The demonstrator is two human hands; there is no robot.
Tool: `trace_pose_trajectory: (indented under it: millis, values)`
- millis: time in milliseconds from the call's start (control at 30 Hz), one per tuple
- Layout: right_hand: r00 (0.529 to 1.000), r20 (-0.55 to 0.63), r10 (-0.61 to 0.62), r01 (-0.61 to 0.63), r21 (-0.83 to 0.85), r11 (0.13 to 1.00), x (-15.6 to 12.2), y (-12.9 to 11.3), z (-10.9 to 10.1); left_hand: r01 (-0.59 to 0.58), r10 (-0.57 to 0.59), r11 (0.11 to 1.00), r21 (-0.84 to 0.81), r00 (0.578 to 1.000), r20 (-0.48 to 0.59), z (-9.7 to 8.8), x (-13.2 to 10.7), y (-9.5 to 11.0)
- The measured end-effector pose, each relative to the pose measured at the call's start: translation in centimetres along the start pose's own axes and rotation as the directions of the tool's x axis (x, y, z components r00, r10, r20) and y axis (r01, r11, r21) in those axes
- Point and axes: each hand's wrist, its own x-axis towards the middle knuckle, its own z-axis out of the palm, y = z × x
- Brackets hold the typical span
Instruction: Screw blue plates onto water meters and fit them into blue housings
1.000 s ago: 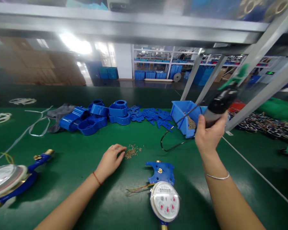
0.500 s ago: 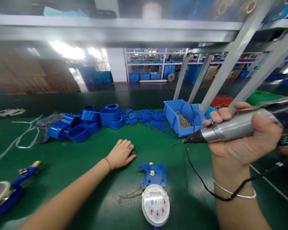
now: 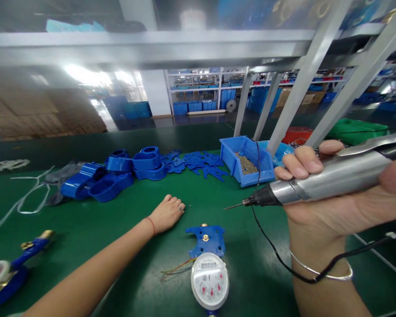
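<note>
My right hand (image 3: pixel 333 189) is wrapped around an electric screwdriver (image 3: pixel 303 180), its thin bit pointing left above the bench. My left hand (image 3: pixel 167 212) rests on the green mat with curled fingers, closed over small screws that are now hidden beneath it. One tiny screw (image 3: pixel 190 205) lies just off its fingertips. To the right of that hand, a flat blue plate (image 3: pixel 214 240) with a brass fitting in its middle lies on the mat. Directly in front of the plate sits a round white water meter (image 3: pixel 210 281) with red pointers, thin wires coming out at its left.
A blue bin (image 3: pixel 247 165) of small brass-coloured screws stands behind the screwdriver. Blue housings (image 3: pixel 110 182) and flat blue plates (image 3: pixel 198 163) line the back of the mat. Another meter (image 3: pixel 0 277) is at the left edge. Metal posts (image 3: pixel 297 83) rise at right; a black cable (image 3: pixel 277 251) hangs down.
My left hand's fingers and thumb have drawn in over the screws, which showed beside the thumb before. The screwdriver has come slightly left and lower in view; the camera has shifted a little.
</note>
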Motion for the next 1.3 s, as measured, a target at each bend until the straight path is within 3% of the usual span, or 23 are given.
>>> trace_pose_trajectory:
  millis: [267, 400, 500, 567, 633, 700, 767, 867, 1067, 1200, 1300]
  values:
    - [0.994, -0.062, 0.094, -0.093, 0.015, 0.996, -1.0, 1.1, 0.9, 0.056, -0.06, 0.975, -0.214, 0.998, -0.013, 0.1, 0.3, -0.2]
    - [0.984, -0.117, 0.134, -0.13, 0.042, 0.991, -1.7, 2.1, 1.1, 0.133, -0.196, 0.861, -0.491, 0.977, -0.078, -0.1, -0.1, -0.5]
    - [0.974, -0.162, 0.16, -0.151, 0.067, 0.986, -2.2, 2.5, 1.3, 0.181, -0.399, 0.637, -0.749, 0.909, -0.119, -1.1, -1.0, -0.2]
    - [0.968, -0.172, 0.181, -0.164, 0.107, 0.981, -2.4, 2.5, 1.4, 0.164, -0.548, 0.394, -0.904, 0.832, -0.088, -2.3, -1.9, 1.1]
    - [0.969, -0.166, 0.184, -0.154, 0.174, 0.973, -2.7, 2.4, 1.6, 0.092, -0.634, 0.097, -0.991, 0.773, 0.009, -3.8, -3.0, 3.3]
    - [0.969, -0.163, 0.184, -0.148, 0.212, 0.966, -3.1, 2.2, 1.7, 0.001, -0.635, -0.19, -0.982, 0.763, 0.124, -5.4, -3.9, 6.0]
    - [0.974, -0.158, 0.162, -0.126, 0.216, 0.968, -3.6, 2.1, 1.9, -0.067, -0.6, -0.42, -0.905, 0.769, 0.222, -6.8, -4.6, 8.5]
    - [0.986, -0.139, 0.091, -0.065, 0.186, 0.98, -4.3, 2.1, 2.1, -0.134, -0.55, -0.63, -0.765, 0.773, 0.317, -8.1, -5.1, 10.9]
    - [0.995, -0.1, -0.017, 0.027, 0.092, 0.995, -5.2, 2.0, 2.5, -0.3, -0.457, -0.87, -0.392, 0.789, 0.411, -8.6, -5.1, 11.9]
    - [0.996, -0.092, 0.0, 0.009, 0.105, 0.994, -5.4, 1.6, 2.7, -0.352, -0.449, -0.887, -0.298, 0.807, 0.384, -8.7, -5.0, 12.5]
    - [0.999, -0.051, 0.009, -0.001, 0.142, 0.99, -5.4, 1.5, 2.6, -0.383, -0.475, -0.877, -0.291, 0.781, 0.405, -9.1, -4.8, 12.8]
